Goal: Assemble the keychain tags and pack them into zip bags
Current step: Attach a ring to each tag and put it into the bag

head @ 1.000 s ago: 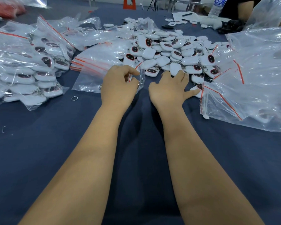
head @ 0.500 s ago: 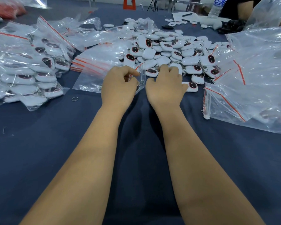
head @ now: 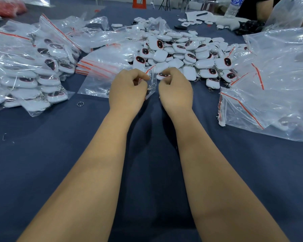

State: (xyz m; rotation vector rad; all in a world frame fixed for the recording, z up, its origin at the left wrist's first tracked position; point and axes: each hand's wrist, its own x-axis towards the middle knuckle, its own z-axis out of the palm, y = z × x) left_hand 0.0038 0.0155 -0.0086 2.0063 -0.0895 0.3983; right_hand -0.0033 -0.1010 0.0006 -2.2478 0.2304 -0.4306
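Mid-frame above the dark bench (head: 42, 172): left hand (head: 128, 89) pinching a small zip bag (head: 151, 82) by its mouth, right hand (head: 175, 91) curled around a white keychain tag (head: 162, 75), just below the loose tag heap (head: 182, 51).

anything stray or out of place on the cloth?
Yes. A loose split ring lies alone on the blue cloth, left of the left hand, apart from the tag pile. A small bent wire piece sits near the left edge.

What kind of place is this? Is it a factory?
Probably a small packing workshop: a heap of loose white keychain tags, piles of filled zip bags, and another worker's arm across the table.
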